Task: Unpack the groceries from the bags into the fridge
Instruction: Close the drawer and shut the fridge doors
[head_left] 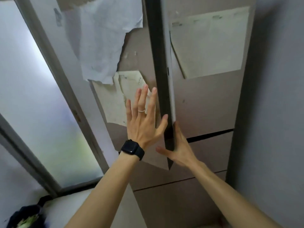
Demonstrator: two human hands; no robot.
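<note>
The beige fridge fills the middle of the view, with papers stuck on both upper doors. Its left door stands slightly ajar, its dark free edge turned toward me. My left hand, wearing a ring and a black watch, lies flat with straight fingers on the front of this door, over a yellowed paper. My right hand grips the bottom of the door's free edge, thumb on the left side and fingers on the right. A dark bag with something green inside sits at the bottom left.
Fridge drawers run below the upper doors. A frosted window with a grey frame stands to the left, with a white surface below it under the bag. A grey wall closes in the fridge's right side.
</note>
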